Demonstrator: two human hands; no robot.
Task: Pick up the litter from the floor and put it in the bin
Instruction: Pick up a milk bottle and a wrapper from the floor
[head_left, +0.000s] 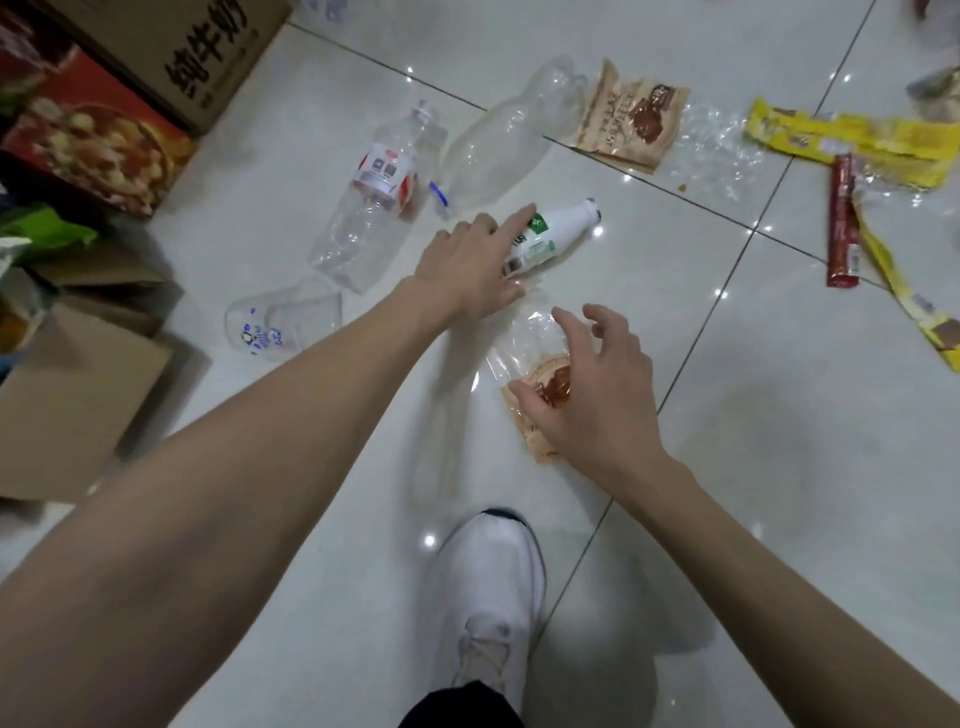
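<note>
Litter is scattered over the white tiled floor (779, 415). My left hand (472, 265) reaches onto a small white bottle with a green label (550, 234), fingers spread over its lower end without closing round it. My right hand (587, 384) hovers with spread, relaxed fingers over a clear plastic wrapper with a brown print (535, 353), holding nothing. Behind the white bottle lie a clear bottle with a red and white label (374, 202) and a second clear bottle (514, 130). A clear printed cup (280, 325) lies to the left. No bin is in view.
A brown snack packet (634, 119), yellow wrappers (852, 140) and a red stick wrapper (841, 223) lie at the back right. Cardboard boxes (67, 405) and a red printed box (88, 130) line the left side. My white shoe (488, 597) stands below the hands.
</note>
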